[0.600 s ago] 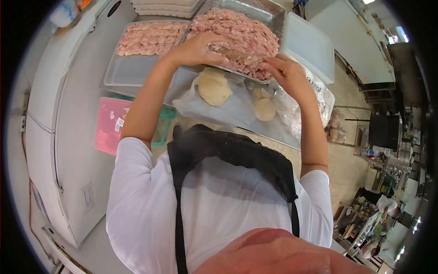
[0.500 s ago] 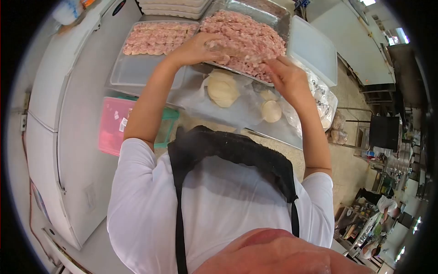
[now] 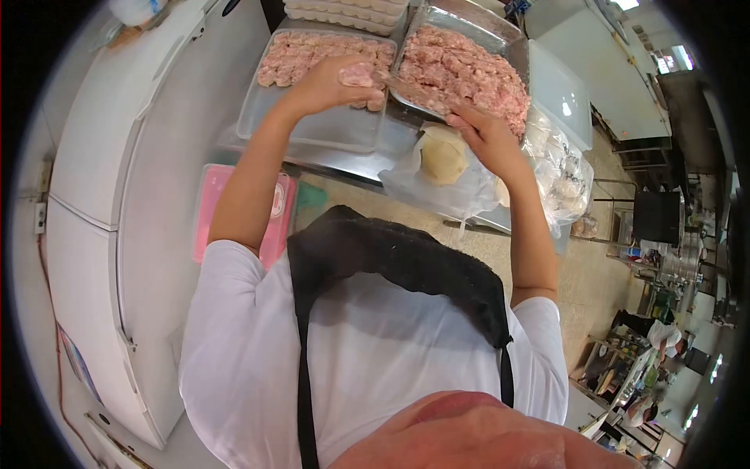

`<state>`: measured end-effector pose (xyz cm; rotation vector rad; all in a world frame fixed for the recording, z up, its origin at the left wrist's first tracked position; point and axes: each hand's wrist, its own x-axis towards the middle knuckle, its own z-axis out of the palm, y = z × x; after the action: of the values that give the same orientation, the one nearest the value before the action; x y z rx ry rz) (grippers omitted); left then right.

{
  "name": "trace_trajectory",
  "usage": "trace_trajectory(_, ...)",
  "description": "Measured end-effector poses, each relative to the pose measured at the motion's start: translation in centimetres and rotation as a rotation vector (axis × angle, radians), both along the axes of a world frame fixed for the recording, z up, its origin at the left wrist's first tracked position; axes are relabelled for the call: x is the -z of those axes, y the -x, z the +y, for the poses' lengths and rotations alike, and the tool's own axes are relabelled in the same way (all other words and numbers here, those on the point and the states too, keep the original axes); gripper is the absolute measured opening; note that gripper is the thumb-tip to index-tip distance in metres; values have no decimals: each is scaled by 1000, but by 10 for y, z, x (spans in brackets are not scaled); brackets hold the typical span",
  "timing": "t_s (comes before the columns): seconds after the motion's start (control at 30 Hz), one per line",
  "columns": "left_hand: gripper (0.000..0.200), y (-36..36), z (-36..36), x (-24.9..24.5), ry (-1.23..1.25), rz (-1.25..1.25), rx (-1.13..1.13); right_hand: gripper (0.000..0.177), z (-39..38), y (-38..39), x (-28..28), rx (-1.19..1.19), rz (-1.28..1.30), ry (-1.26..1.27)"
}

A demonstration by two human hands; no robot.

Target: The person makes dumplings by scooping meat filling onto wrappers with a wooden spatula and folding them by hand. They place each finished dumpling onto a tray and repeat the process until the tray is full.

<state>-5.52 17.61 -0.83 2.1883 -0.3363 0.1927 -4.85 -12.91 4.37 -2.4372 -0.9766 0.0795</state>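
Observation:
My left hand (image 3: 324,84) is curled around a piece with pink meat (image 3: 357,75) on it, over the front part of a plastic tray (image 3: 312,134) holding rows of meat-filled pieces (image 3: 301,56). Closed fingers of my right hand (image 3: 486,134) are at the near edge of a metal pan (image 3: 428,14) of minced meat (image 3: 461,69). A thin, blurred thing stretches from them towards my left hand; I cannot make it out. Just below the right hand, a stack of round pale wrappers (image 3: 444,158) lies on clear plastic (image 3: 402,173).
Stacked filled trays (image 3: 348,16) stand at the back. A translucent lid (image 3: 564,94) and a plastic bag of pale contents (image 3: 558,168) are to the right. A pink-lidded box (image 3: 277,234) is below the table. Another person (image 3: 664,336) is far off at the right.
The view has shifted, so the trays and pan appear farther right. My left hand is now over the tray of filled pieces instead of by the pan's left edge.

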Motion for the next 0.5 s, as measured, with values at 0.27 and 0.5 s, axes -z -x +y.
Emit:
trace_trajectory(0.27,64,1,71,103,-232,68,-156,31,-91,40,70,547,291,-246)
trace_trajectory(0.5,68,-19,10,144,-209,45,-331,34,-121,75,63,734,432,-335)
